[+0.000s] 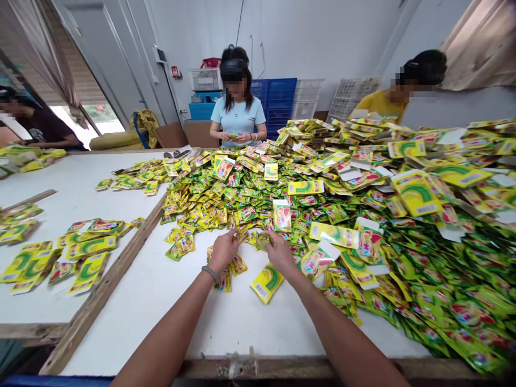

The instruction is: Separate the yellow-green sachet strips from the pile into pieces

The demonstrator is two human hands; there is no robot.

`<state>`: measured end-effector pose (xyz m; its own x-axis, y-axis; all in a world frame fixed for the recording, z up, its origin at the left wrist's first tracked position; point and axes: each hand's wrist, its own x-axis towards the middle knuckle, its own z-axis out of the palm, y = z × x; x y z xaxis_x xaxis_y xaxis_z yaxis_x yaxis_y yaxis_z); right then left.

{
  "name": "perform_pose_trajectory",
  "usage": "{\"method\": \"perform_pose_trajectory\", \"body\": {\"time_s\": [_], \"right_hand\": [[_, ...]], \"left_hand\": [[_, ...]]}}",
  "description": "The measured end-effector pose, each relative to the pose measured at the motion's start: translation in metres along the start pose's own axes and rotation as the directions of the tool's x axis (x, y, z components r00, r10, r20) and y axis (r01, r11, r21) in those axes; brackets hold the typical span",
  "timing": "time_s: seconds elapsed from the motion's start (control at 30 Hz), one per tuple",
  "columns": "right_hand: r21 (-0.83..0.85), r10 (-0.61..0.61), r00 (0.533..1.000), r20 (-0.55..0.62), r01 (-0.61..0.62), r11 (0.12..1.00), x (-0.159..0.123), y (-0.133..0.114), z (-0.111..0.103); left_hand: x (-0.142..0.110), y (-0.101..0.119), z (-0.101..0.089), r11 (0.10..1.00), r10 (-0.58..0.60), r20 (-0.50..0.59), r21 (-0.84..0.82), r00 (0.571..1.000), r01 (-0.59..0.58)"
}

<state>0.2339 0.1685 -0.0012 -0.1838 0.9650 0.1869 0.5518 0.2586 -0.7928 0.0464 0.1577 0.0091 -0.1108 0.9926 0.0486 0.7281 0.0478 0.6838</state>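
My left hand [223,250], with a band on its wrist, and my right hand [280,252] reach into the near edge of a big heap of yellow-green sachets [250,204] on a white table [169,301]. Both hands have their fingers curled into the sachets, and what each grips is too small to make out. A yellow card pack [266,282] lies flat just below my right hand. A few loose sachets [226,279] lie under my left wrist. Larger yellow card packs [415,191] are piled high on the right.
A person in a light blue shirt [238,115] stands across the table handling sachets. Another person in yellow [387,102] is at the far right, a third [32,126] at the far left. A second table [60,199] on the left carries card packs. Blue crates [280,99] stand at the wall.
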Motion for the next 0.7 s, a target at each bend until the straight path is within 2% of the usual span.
{"method": "perform_pose_trajectory", "body": {"time_s": [0.03,0.1,0.17,0.2,0.23,0.27,0.33,0.37,0.47,0.53,0.6,0.63,0.7], "right_hand": [[0.179,0.071,0.997,-0.024,-0.066,0.982,-0.003,0.001,-0.004],[0.489,0.151,0.988,0.015,-0.139,0.861,-0.008,0.002,-0.008],[0.638,0.180,0.982,0.064,-0.179,0.749,-0.012,0.005,-0.010],[0.649,0.195,0.979,0.066,-0.191,0.736,-0.013,0.007,-0.010],[0.627,0.214,0.976,0.049,-0.197,0.754,-0.013,0.010,-0.011],[0.579,0.231,0.973,0.012,-0.195,0.792,-0.012,0.012,-0.011],[0.447,0.224,0.971,-0.078,-0.167,0.879,-0.008,0.017,-0.013],[0.383,0.202,0.973,-0.115,-0.144,0.912,-0.006,0.019,-0.015],[0.234,0.135,0.979,-0.152,-0.097,0.967,-0.004,0.020,-0.019],[0.177,0.118,0.985,-0.130,-0.094,0.980,-0.007,0.018,-0.020],[0.129,0.104,0.989,-0.106,-0.090,0.988,-0.010,0.015,-0.022],[0.107,0.101,0.990,-0.101,-0.090,0.990,-0.012,0.014,-0.022],[0.083,0.106,0.989,-0.100,-0.098,0.992,-0.014,0.011,-0.023]], "left_hand": [[-0.002,0.001,-0.001,0.998,-0.016,0.000,-0.055,1.000,0.016],[-0.010,0.005,0.000,0.962,-0.047,0.055,-0.267,0.997,0.060],[-0.019,0.010,0.003,0.871,-0.084,0.123,-0.472,0.989,0.133],[-0.022,0.013,0.005,0.852,-0.112,0.125,-0.499,0.986,0.160],[-0.024,0.017,0.006,0.875,-0.144,0.086,-0.454,0.986,0.168],[-0.023,0.020,0.008,0.931,-0.161,0.005,-0.333,0.987,0.153],[-0.018,0.026,0.012,0.993,-0.114,-0.169,-0.005,0.979,0.114],[-0.012,0.029,0.015,0.986,-0.071,-0.204,0.136,0.976,0.100],[0.003,0.033,0.025,0.934,0.016,-0.124,0.356,0.992,0.029],[0.008,0.032,0.032,0.923,0.101,-0.087,0.379,0.991,-0.061],[0.007,0.030,0.035,0.930,0.203,-0.135,0.336,0.970,-0.148],[0.005,0.028,0.034,0.941,0.227,-0.171,0.292,0.959,-0.171],[-0.002,0.023,0.029,0.976,0.191,-0.228,0.150,0.955,-0.159]]}}
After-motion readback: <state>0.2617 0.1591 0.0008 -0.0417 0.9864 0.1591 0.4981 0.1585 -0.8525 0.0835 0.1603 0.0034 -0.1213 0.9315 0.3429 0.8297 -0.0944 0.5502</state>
